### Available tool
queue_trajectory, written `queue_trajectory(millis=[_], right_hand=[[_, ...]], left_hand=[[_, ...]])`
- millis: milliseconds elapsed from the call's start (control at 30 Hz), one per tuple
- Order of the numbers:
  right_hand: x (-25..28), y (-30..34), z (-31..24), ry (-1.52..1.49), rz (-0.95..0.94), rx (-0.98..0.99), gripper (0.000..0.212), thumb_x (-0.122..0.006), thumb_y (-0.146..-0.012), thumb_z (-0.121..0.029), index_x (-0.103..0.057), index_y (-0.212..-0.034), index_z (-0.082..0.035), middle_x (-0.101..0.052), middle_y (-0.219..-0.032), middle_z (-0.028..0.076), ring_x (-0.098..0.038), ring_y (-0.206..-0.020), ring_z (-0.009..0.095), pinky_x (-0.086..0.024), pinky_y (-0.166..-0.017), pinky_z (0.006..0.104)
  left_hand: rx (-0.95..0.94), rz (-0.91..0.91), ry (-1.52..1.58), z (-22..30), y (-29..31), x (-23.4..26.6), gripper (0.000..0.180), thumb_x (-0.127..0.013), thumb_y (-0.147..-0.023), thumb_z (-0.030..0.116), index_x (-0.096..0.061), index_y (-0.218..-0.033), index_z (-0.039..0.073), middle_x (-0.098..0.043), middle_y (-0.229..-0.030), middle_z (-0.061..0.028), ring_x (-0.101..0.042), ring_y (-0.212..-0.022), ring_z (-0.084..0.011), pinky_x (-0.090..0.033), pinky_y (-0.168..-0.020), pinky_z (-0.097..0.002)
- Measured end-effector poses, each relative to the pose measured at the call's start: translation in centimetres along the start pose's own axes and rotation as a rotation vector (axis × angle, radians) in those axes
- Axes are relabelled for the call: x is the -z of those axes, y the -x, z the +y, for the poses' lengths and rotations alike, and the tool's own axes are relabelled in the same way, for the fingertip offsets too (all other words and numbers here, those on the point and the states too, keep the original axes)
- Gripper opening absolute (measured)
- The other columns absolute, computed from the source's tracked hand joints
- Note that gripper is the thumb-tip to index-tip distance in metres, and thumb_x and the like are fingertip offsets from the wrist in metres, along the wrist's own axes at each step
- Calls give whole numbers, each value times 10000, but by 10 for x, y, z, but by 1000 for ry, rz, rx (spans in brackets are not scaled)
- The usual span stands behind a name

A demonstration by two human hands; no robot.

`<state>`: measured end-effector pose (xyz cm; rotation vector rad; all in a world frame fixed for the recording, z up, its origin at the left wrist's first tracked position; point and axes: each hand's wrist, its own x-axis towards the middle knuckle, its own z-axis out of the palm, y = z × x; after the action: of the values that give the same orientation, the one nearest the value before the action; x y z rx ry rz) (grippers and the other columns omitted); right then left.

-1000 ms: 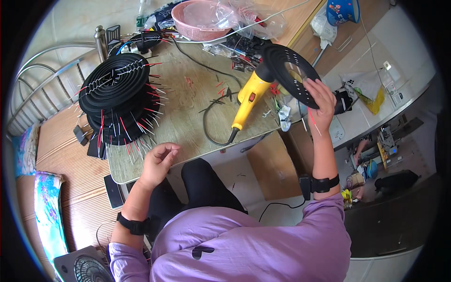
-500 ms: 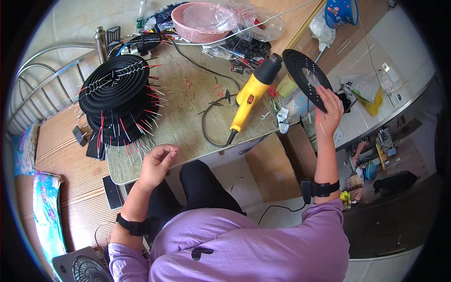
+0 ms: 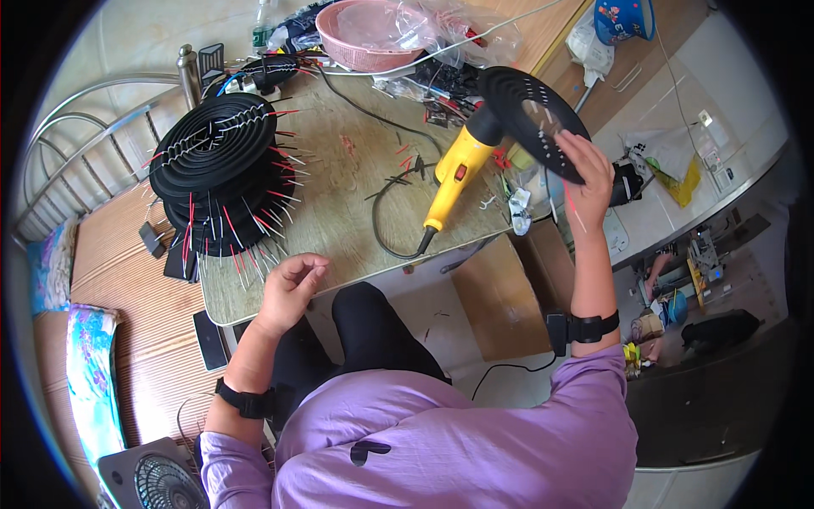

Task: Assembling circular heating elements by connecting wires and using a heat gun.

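Observation:
My right hand [image 3: 585, 172] grips the lower right part of a black ridged disc [image 3: 508, 96], holding it tilted above the table's right side. The disc has a hole in its middle and a row of pale dots; a red and a white wire hang down by my wrist. Right by its left edge is the black nozzle of a yellow heat gun [image 3: 458, 174] on the table. My left hand [image 3: 293, 287] hovers at the table's front edge, thumb and fingers curled together, nothing visible in them. Beyond it stands a stack of similar black discs [image 3: 216, 153], bristling with red and white wires.
A pink basket [image 3: 365, 58] with plastic bags stands at the back. The heat gun's black cord [image 3: 377, 222] curls over the wooden table [image 3: 331, 212], among red and black scraps. A cardboard box [image 3: 500, 297] sits below on the right. Far right, another person's arm [image 3: 657, 271] shows.
My right hand has brought the disc leftward, so it now overlaps the heat gun's nozzle. My left hand keeps nearly the same pose. The whole view has shifted slightly.

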<state>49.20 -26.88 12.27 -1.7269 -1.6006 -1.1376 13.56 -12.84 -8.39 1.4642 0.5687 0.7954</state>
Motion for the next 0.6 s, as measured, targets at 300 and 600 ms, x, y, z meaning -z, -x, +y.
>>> queue_trajectory(millis=[300,600], right_hand=[[16,29,-29,-669,187,-213,374,-522,-786,14,-495,-1160,7,-550,-1127,125,-511,-1052,222,-368,-930,335],[-12,73,-107,-1402,49,-475,422,-480,-888,-106,-344,-1262,34,-440,-1244,130,-453,-1117,199,-354,-959,331]], left_hand=[[12,-24,-10,1,1,2,118,-550,-863,81,-582,-959,19,-576,-830,25,-508,-748,-40,-415,-666,-181],[-67,-127,168,24,8,-3,315,-565,-857,188,-501,-1129,43,-567,-999,-10,-511,-866,-77,-424,-727,-221]])
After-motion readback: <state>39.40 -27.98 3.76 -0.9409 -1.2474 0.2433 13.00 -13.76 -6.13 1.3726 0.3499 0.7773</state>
